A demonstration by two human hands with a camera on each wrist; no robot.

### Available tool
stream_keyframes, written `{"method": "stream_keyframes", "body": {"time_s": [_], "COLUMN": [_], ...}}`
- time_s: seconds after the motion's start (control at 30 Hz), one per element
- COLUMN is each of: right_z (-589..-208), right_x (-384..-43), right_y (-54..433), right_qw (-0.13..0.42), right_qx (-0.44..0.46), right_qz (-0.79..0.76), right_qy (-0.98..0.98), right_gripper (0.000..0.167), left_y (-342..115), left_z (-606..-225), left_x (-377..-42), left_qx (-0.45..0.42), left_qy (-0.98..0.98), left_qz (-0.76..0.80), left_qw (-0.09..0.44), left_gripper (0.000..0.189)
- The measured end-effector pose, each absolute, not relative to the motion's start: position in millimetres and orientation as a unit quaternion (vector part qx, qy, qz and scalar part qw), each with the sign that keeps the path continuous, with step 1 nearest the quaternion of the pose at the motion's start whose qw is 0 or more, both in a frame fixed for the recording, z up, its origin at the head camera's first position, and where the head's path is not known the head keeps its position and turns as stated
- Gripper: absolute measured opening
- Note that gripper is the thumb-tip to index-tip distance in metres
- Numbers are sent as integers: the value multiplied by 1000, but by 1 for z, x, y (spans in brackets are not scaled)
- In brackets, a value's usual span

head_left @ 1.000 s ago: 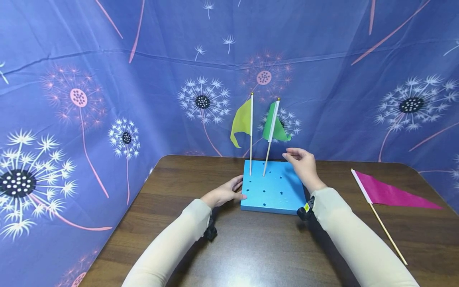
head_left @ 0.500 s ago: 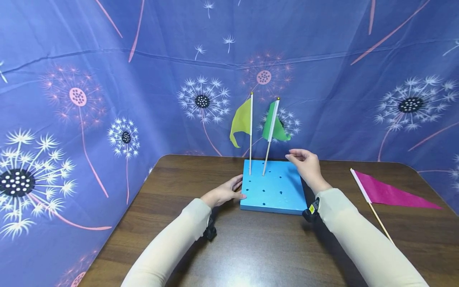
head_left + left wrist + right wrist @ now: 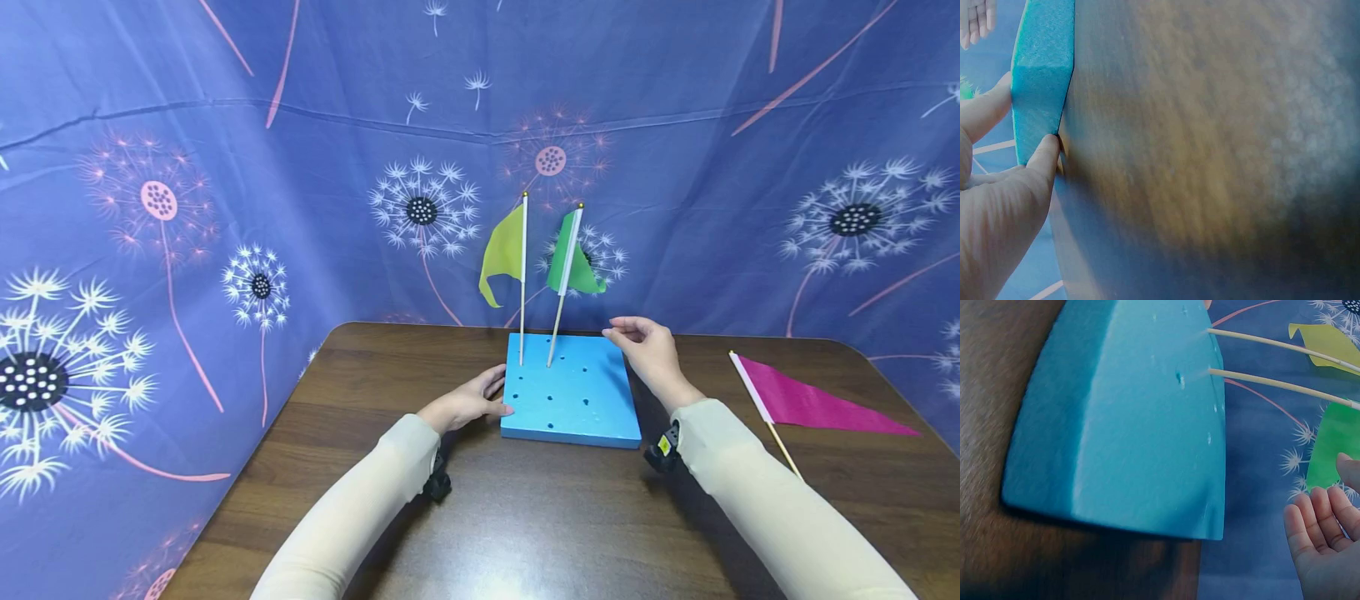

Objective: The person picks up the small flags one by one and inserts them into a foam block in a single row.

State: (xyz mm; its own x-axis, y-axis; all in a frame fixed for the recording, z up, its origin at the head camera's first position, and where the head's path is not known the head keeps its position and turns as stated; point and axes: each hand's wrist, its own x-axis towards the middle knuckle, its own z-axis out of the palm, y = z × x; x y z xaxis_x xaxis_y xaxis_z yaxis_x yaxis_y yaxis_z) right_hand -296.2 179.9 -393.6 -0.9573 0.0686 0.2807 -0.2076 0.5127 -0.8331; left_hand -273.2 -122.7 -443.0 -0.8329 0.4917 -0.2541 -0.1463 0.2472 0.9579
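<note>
A blue block (image 3: 611, 408) with several small holes lies on the wooden table, its grain foam-like in the left wrist view. My left hand (image 3: 468, 404) grips the block's left edge, thumb over the top and a fingertip low on the side (image 3: 1041, 100). Two small flags stand in the block: a yellow-green flag (image 3: 505, 250), nearly upright, and a green flag (image 3: 582, 273) whose stick tilts to the right. Beside the block's back right corner hovers my right hand (image 3: 652, 354), holding nothing, fingers loosely curled (image 3: 1325, 544).
On the right of the table (image 3: 360, 500) lies a magenta flag (image 3: 817, 400), its stick's lower end hidden behind my right sleeve (image 3: 780, 492). A blue dandelion-print cloth (image 3: 300, 167) hangs behind and to the left.
My right hand has drifted right, away from the green flag, and its sleeve now covers more of the magenta flag's stick. My left hand stays on the block.
</note>
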Motion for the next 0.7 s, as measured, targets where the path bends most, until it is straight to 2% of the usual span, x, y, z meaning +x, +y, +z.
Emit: {"method": "stream_keyframes", "body": {"time_s": [0.7], "right_z": [-403], "right_x": [-280], "right_y": [211], "right_qw": [157], "right_qx": [51], "right_qz": [454], "right_qy": [-876], "right_gripper": [36], "left_y": [-123], "left_z": [-442], "left_x": [-271], "left_qx": [112], "left_qy": [742], "left_qz": [604], "left_qw": [268], "left_gripper": [87]}}
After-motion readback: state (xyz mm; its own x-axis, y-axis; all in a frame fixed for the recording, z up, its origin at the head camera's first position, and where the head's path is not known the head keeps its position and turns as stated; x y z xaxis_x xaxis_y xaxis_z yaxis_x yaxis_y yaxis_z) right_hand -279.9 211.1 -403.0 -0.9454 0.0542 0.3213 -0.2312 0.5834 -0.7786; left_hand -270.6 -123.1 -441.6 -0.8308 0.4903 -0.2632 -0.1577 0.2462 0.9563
